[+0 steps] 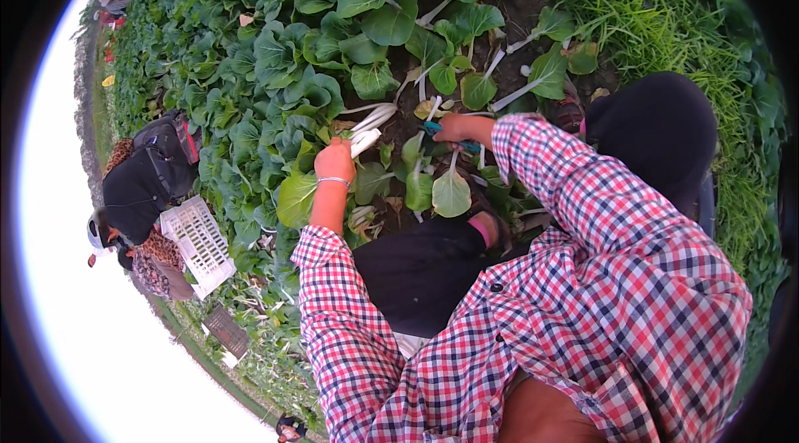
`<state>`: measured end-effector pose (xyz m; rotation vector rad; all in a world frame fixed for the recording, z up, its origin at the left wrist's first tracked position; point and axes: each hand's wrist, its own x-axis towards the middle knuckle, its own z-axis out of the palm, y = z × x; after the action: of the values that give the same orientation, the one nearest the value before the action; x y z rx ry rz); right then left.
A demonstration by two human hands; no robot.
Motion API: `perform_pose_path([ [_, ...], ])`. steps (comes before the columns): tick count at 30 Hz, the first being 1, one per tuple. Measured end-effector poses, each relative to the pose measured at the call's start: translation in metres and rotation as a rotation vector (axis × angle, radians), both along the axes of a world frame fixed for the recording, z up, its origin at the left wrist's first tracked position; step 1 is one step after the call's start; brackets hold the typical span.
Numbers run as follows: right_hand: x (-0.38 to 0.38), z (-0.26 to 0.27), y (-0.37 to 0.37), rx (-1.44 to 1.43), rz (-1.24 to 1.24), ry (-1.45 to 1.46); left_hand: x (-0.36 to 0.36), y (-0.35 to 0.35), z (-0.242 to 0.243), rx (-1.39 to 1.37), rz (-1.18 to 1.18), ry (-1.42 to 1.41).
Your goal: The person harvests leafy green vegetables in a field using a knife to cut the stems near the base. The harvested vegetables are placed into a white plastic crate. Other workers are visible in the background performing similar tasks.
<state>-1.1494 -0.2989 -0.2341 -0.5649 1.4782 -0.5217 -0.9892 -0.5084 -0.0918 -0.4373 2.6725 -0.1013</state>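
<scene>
My left hand grips a leafy green with a thick white stem. Its yellow-green leaf hangs below the wrist. Teal handles of a small hand tool show in my right hand, close to the soil; its blade is hidden, and I cannot tell its kind. Beside that hand lie loose leaves, one of them a pale yellowing leaf. Between my hands, white stalks of another plant rest near the bare soil.
Dense leafy greens fill the left and far side. Tall grass borders the right. At left, a person in dark clothes bends by a white plastic crate. A brown crate stands farther off. My shoe is near the cut leaves.
</scene>
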Motion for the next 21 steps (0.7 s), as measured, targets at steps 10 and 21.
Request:
perform_pose_path([
  [10, -0.010, 0.080, 0.015, -0.480, -0.984, -0.347, 0.028, 0.029, 0.072, 0.659, 0.463, 0.505],
  [21, -0.050, 0.169, 0.007, -0.780, -0.986, -0.174, 0.023, 0.037, 0.089, 1.248, 0.706, 0.665],
])
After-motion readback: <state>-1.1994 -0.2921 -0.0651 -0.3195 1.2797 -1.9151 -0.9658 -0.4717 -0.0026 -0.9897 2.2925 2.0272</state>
